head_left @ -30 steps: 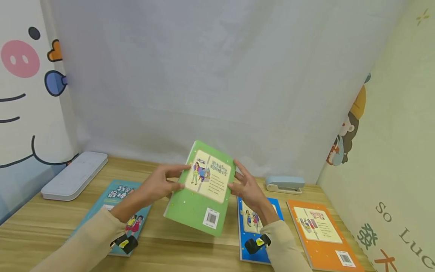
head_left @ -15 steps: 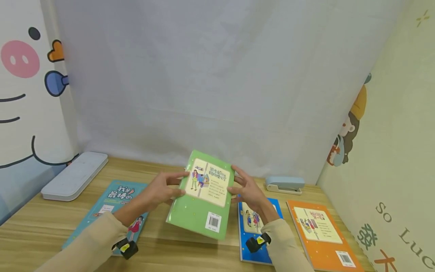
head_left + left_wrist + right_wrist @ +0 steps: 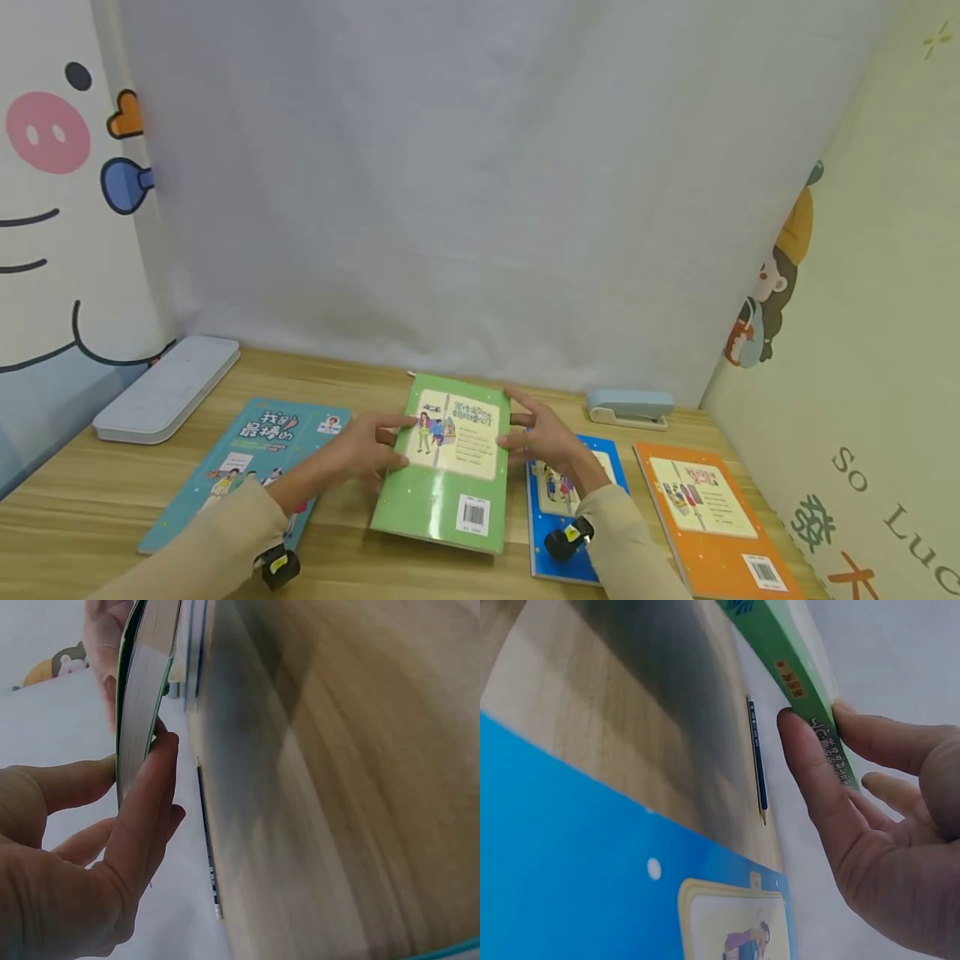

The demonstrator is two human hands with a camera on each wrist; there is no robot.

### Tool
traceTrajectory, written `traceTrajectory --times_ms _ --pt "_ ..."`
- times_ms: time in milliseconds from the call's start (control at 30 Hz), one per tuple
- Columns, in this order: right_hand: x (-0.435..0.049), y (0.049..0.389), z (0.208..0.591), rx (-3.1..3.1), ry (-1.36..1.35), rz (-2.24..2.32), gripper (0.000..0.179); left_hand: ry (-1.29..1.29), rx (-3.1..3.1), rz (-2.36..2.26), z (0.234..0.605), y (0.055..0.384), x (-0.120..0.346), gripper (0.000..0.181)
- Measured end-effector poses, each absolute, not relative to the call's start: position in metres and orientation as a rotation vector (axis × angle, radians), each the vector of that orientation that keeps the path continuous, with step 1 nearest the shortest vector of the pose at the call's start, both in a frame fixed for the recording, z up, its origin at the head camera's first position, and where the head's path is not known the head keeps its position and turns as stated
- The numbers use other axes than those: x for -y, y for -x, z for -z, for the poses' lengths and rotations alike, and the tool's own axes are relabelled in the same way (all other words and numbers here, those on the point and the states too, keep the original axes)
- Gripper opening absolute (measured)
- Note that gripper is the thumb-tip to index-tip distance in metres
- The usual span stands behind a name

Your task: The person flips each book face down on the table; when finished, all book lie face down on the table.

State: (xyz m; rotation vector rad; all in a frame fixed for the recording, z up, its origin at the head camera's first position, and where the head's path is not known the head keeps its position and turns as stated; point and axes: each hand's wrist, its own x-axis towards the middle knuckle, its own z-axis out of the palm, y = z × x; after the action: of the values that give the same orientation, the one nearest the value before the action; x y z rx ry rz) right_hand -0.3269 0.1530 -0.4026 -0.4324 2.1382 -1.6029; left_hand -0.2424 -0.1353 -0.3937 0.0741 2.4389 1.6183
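A green book (image 3: 427, 500) with a barcode and a cream picture panel is held above the wooden table between both hands. My left hand (image 3: 367, 450) grips its left edge, thumb on the upper cover and fingers beneath. Along the right edge, the spine side, my right hand (image 3: 543, 433) pinches it the same way. In the left wrist view the green book (image 3: 146, 690) shows its page edges, raised off the tabletop. Under it, toward the back, a dark pencil (image 3: 757, 761) lies on the table in the right wrist view.
A teal book (image 3: 225, 467) lies left. On the right are a blue book (image 3: 547, 542), partly under the right forearm, and an orange book (image 3: 712, 558). A light blue stapler (image 3: 630, 404) and a white flat case (image 3: 168, 392) stand near the back curtain (image 3: 465, 208).
Both hands have lowered the green book toward the table and tipped it flatter. A pencil's tip has come into sight behind it, and more of the teal book shows.
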Motion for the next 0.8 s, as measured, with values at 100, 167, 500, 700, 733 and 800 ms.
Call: traceTrajectory --times_ms 100,167,500,700,733,800 --pt "-0.152 0.327 0.405 -2.149 0.429 1.554 0.088 -0.020 -2.482 -1.548 0.400 0.242 0.133 0.066" --pt "-0.150 0.327 0.406 -2.176 0.420 1.513 0.088 0.004 -2.504 -1.518 0.403 0.241 0.131 0.067" --pt "-0.142 0.324 0.409 -2.235 0.375 1.390 0.090 -0.020 -2.599 -1.331 0.409 0.240 0.130 0.064" --pt "-0.139 0.324 0.410 -2.227 0.357 1.355 0.090 -0.061 -2.634 -1.301 0.409 0.241 0.130 0.064" --pt "-0.139 0.325 0.410 -2.228 0.353 1.354 0.090 -0.063 -2.639 -1.297 0.408 0.241 0.130 0.064" --pt "-0.138 0.326 0.411 -2.232 0.345 1.347 0.090 -0.072 -2.648 -1.284 0.407 0.240 0.129 0.064"
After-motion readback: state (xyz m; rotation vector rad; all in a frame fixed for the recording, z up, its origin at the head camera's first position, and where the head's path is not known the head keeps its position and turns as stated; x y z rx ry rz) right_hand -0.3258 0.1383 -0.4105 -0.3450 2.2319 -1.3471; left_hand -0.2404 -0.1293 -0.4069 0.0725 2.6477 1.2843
